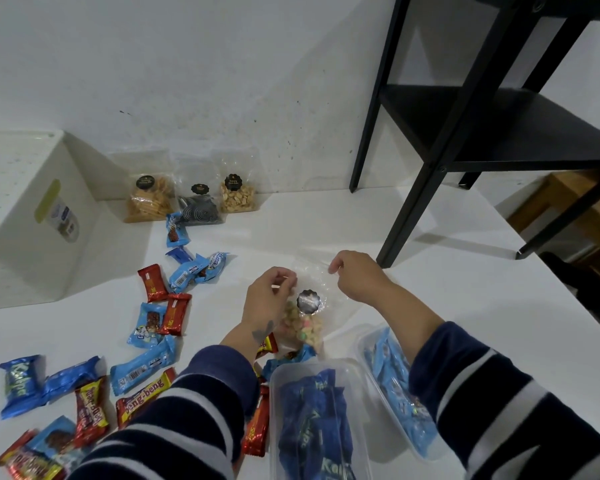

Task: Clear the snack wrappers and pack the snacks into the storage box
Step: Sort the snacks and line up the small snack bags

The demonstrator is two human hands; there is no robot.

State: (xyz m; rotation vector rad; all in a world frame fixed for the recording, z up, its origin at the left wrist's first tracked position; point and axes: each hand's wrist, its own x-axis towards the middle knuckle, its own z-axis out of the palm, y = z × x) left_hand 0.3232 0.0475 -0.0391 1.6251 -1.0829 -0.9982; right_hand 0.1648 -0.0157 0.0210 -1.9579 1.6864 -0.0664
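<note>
Head view: left hand [269, 293], right hand [352, 271] pinch top corners of clear plastic pouch of pastel puffs [303, 318]; uneven pull risks tear, spill over table.

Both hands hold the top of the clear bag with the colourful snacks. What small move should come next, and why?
Probably lower the clear bag into a container, or first pull its top open. The left hand and the right hand each pinch a top corner, so the bag hangs above the table. The two clear containers just below already hold blue packets, and the white storage box stands at far left.
</note>
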